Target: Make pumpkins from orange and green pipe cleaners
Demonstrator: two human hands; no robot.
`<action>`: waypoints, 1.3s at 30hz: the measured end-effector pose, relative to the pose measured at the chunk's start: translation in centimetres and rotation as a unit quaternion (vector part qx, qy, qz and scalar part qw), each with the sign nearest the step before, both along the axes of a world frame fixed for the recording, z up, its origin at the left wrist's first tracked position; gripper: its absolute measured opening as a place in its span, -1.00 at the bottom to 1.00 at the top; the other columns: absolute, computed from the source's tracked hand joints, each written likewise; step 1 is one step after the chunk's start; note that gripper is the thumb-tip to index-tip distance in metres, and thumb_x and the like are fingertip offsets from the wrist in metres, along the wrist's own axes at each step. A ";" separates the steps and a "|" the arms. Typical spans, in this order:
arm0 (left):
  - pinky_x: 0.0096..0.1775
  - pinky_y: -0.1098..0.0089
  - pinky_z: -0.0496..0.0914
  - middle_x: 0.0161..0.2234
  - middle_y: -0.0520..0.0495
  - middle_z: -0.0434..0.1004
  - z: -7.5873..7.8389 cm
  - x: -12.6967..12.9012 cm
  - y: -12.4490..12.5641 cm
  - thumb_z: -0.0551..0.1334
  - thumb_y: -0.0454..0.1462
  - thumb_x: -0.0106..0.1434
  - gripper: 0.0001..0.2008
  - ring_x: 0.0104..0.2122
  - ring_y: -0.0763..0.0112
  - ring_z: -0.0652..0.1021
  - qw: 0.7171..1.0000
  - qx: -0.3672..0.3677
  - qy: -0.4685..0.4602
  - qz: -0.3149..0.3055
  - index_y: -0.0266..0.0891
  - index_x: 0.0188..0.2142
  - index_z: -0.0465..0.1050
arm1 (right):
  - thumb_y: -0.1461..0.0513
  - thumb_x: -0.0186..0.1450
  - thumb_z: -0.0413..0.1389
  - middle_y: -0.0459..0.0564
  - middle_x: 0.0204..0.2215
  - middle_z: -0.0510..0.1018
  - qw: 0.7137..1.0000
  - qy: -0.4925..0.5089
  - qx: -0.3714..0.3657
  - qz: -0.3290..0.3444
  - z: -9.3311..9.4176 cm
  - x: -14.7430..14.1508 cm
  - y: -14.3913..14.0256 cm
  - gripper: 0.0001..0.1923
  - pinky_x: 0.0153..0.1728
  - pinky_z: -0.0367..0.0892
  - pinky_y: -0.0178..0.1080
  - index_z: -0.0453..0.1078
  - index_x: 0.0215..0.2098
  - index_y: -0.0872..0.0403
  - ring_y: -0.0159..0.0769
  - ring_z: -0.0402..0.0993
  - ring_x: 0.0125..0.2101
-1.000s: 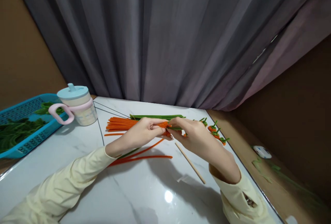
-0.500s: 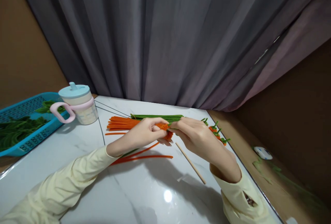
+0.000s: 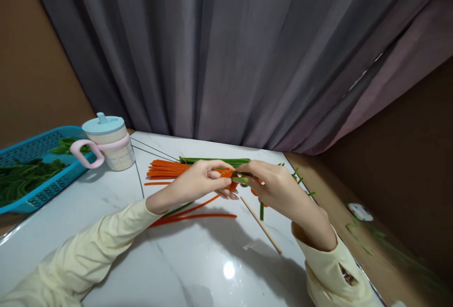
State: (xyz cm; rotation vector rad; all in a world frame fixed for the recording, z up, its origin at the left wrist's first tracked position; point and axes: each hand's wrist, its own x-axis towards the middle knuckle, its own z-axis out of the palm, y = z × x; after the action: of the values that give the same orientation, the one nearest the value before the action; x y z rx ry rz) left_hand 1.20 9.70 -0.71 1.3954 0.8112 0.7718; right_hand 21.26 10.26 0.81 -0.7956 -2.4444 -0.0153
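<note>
My left hand (image 3: 198, 180) is closed around a small piece of twisted orange pipe cleaner (image 3: 227, 173), its fingertips pinching the piece. From that piece a green pipe cleaner end (image 3: 241, 180) points toward my right hand (image 3: 279, 186), whose thumb and fingers are pinched at the green part. Fingers partly hide the held piece. Beneath the right hand, a green stem (image 3: 262, 210) and bits of orange show on the table. Behind the left hand lie a bundle of orange pipe cleaners (image 3: 164, 169) and a row of green ones (image 3: 215, 160).
A wooden stick (image 3: 262, 225) and loose orange pipe cleaners (image 3: 208, 216) lie on the white marbled table (image 3: 184, 269). At left stand a blue-lidded cup (image 3: 118, 158) and a blue basket (image 3: 38, 193) holding green strands. Finished-looking green-stemmed pieces (image 3: 296, 174) are at right. A grey curtain (image 3: 219, 61) hangs behind.
My right hand has shifted slightly right and its fingers have spread a little, showing more of the green end. Orange and green pieces now show beneath it. The left hand stays nearly still.
</note>
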 end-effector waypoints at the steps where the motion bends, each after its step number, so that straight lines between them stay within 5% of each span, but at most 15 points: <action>1: -0.21 0.40 0.50 -0.45 -0.04 0.63 0.1 0.0 -0.1 0.24 -0.32 0.24 -0.69 -0.32 0.28 0.65 1.000 -0.003 -0.006 0.003 -0.34 -0.02 0.37 | 0.41 0.33 -0.07 -0.06 -0.52 0.44 0.999 -0.009 0.032 -0.001 -0.1 -0.1 -0.1 -0.82 -0.53 0.12 -0.36 0.35 -0.31 0.14 -0.40 0.31 -0.55; 7: -0.11 0.30 0.47 -0.43 -0.01 0.63 0.2 0.1 -0.2 0.23 -0.31 0.25 -0.66 -0.27 0.25 0.65 0.999 0.019 -0.023 0.022 -0.29 0.02 0.35 | 0.43 0.33 -0.13 -0.08 -0.63 0.32 0.991 -0.063 0.117 -0.007 0.1 -0.8 -0.7 -0.70 -0.56 -0.04 -0.31 0.24 -0.52 0.11 -0.40 0.15 -0.62; 14: -0.12 0.34 0.44 -0.29 -0.08 0.62 0.3 0.1 -0.7 0.19 -0.26 0.26 -0.61 -0.14 0.24 0.59 0.995 0.086 0.043 -0.004 -0.28 0.08 0.31 | 0.36 0.35 -0.07 -0.06 -0.54 0.43 0.997 -0.043 -0.048 -0.030 0.1 -0.5 -0.5 -0.84 -0.53 0.05 -0.37 0.24 -0.39 0.11 -0.40 0.30 -0.57; 18: -0.37 0.48 0.37 -0.46 0.03 0.56 0.1 -0.2 -0.7 0.16 -0.20 0.29 -0.67 -0.39 0.37 0.57 0.971 0.192 0.146 0.005 -0.23 0.03 0.36 | 0.38 0.31 -0.02 -0.14 -0.59 0.39 0.994 -0.045 -0.096 -0.035 0.6 -0.4 -0.8 -0.92 -0.57 0.03 -0.39 0.25 -0.29 0.12 -0.44 0.24 -0.64; 21: -0.53 0.53 0.20 -0.66 0.16 0.29 0.1 -0.4 -0.6 0.16 -0.18 0.29 -0.72 -0.63 0.51 0.32 0.946 0.256 0.196 0.011 -0.23 -0.05 0.41 | 0.39 0.31 -0.02 -0.15 -0.61 0.36 0.994 -0.059 -0.087 -0.030 0.7 -0.3 -0.9 -0.91 -0.57 0.02 -0.38 0.26 -0.31 0.11 -0.43 0.23 -0.65; 24: -0.58 0.52 0.11 -0.70 0.21 0.05 0.2 -0.5 -0.5 0.15 -0.17 0.30 -0.68 -0.68 0.54 0.13 0.933 0.291 0.212 0.005 -0.21 0.02 0.38 | 0.38 0.32 -0.05 -0.14 -0.60 0.37 0.993 -0.067 -0.091 -0.028 0.7 -0.3 -1.0 -0.89 -0.57 0.02 -0.37 0.27 -0.31 0.10 -0.41 0.25 -0.62; 33: -0.47 0.47 0.24 -0.51 0.02 0.51 -0.6 -0.4 -0.7 0.08 -0.21 0.35 -0.72 -0.56 0.42 0.46 0.887 0.362 0.285 0.038 -0.24 -0.01 0.38 | 0.44 0.28 -0.10 -0.05 -0.55 0.38 0.993 -0.101 -0.032 -0.055 0.9 -1.1 -2.0 -0.77 -0.51 0.06 -0.32 0.30 -0.45 0.13 -0.38 0.22 -0.56; 39: -0.47 0.47 0.24 -0.46 0.00 0.55 -0.6 -0.7 -0.9 0.08 -0.24 0.35 -0.73 -0.54 0.42 0.50 0.873 0.396 0.283 0.043 -0.22 0.00 0.38 | 0.41 0.31 -0.05 -0.14 -0.60 0.41 0.982 0.002 -0.187 -0.026 1.6 -1.0 -1.5 -0.80 -0.54 0.11 -0.40 0.35 -0.41 0.12 -0.47 0.24 -0.62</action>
State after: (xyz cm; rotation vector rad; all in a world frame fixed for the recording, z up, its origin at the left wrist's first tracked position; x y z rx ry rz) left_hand 0.54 8.77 -1.33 2.4118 1.0646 0.8096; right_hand 20.23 8.74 2.42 -1.0157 -2.4554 0.4388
